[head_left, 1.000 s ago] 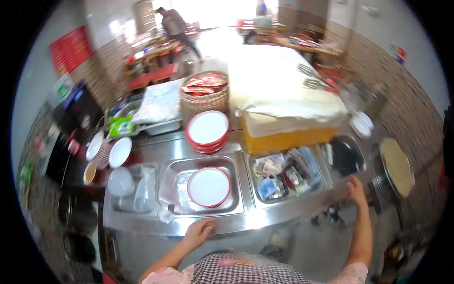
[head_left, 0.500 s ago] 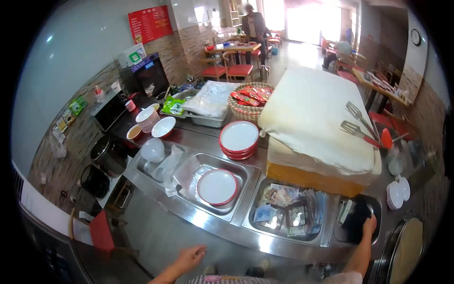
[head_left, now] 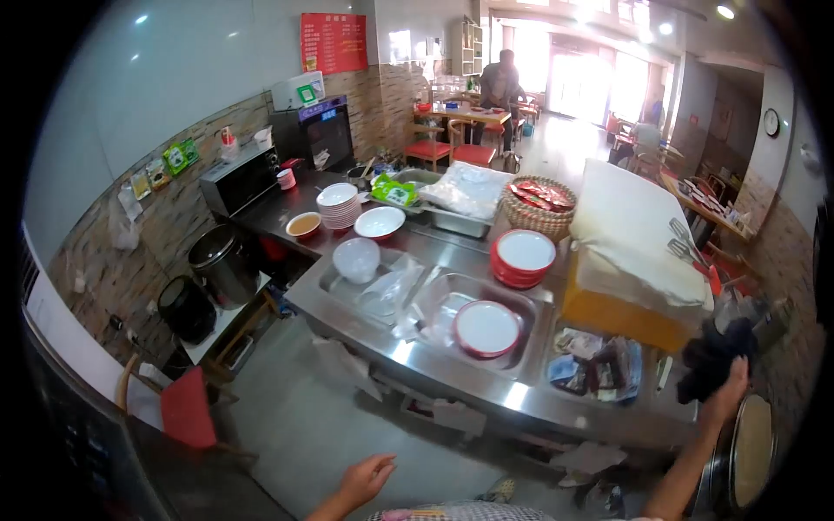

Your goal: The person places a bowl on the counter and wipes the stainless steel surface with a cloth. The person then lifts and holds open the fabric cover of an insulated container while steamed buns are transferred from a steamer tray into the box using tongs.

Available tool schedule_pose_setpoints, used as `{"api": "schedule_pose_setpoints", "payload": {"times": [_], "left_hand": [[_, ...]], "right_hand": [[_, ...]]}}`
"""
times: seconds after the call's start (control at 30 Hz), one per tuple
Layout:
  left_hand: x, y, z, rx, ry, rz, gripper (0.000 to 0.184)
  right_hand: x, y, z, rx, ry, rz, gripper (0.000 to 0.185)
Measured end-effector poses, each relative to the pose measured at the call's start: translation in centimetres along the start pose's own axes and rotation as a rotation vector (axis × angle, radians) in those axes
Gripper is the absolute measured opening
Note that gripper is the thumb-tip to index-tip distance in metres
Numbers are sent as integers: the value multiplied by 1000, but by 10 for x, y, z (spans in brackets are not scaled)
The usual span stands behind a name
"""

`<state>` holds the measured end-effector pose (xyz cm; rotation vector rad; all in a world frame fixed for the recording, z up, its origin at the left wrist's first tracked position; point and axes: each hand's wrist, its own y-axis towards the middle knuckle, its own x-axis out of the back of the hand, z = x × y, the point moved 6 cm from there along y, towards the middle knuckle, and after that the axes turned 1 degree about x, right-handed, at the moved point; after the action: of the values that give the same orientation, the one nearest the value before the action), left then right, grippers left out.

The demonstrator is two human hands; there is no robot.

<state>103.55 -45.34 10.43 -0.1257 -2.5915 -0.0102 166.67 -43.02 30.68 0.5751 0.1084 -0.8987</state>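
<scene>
My right hand [head_left: 728, 395] grips a bunched dark cloth [head_left: 717, 354], lifted over the right end of the steel counter. Below and left of the cloth lies a small pale strip-like item [head_left: 665, 372]. Beside it, a sunken steel pan holds banknotes [head_left: 599, 365] in loose piles. My left hand [head_left: 365, 479] hangs over the floor in front of the counter, fingers loosely curled and apart, with nothing in it. The nearest counter pan [head_left: 532, 369] to that hand contains a white plate with a red rim [head_left: 486, 328].
A cloth-covered yellow box [head_left: 621, 300] stands behind the banknotes, with slotted spatulas [head_left: 682, 239] on its right side. Stacked plates [head_left: 524, 252], a basket of red packets [head_left: 539, 207] and bowls [head_left: 380, 222] occupy the counter. A red chair [head_left: 187, 408] stands left; a person [head_left: 499, 91] is far back.
My right hand has raised the dark cloth out of the right-hand pan and carried it rightward. My left hand stays low and unladen. The view has tilted up and turned left.
</scene>
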Motion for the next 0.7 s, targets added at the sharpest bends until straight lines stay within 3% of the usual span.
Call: {"api": "schedule_pose_setpoints", "payload": {"times": [0.07,0.1,0.13,0.2,0.23,0.27,0.3,0.33,0.37,0.43,0.47,0.5,0.53,0.57,0.6,0.67,0.7], "left_hand": [[30,-11,31,11,-93,-54,27],[47,-19,41,22,-138,-79,28],[64,-22,40,26,-168,-78,30],[102,-26,28,45,-225,-74,35],[120,-27,22,-29,-159,-111,44],[137,-26,17,-104,-92,-147,54],[153,-25,13,-179,-23,-181,63],[168,-24,9,-248,21,-242,74],[181,-21,6,-318,64,-303,85],[208,-14,18,-411,226,-400,115],[223,-13,27,-369,310,-531,111],[238,-11,49,-292,216,-574,110],[251,-11,78,-223,200,-572,102],[264,-10,106,-153,184,-569,93],[277,-11,134,-84,169,-566,85],[311,-4,144,-76,-370,-631,71],[318,1,168,-24,-637,-584,53]], "right_hand": [[-59,-59,-9,22,-138,71,51],[-94,-92,-21,-75,-51,154,45],[-136,-130,-26,-4,-107,282,42],[-229,-218,-38,-309,7,435,30],[-284,-266,-19,-348,76,657,6],[-319,-310,-36,-480,1,795,16],[-358,-364,-47,-676,257,933,15],[-388,-412,-18,-869,241,932,13],[-411,-446,-14,-827,109,1186,15],[-453,-530,-17,-891,145,1487,16],[-472,-561,-2,-859,145,1655,20],[-494,-587,4,-659,219,1726,23],[-512,-611,9,-460,302,1793,25],[-532,-635,3,-407,382,1879,25],[-548,-652,3,-514,385,1983,23],[-586,-673,11,-722,393,2175,21],[-607,-688,1,-720,365,2261,25]]}}
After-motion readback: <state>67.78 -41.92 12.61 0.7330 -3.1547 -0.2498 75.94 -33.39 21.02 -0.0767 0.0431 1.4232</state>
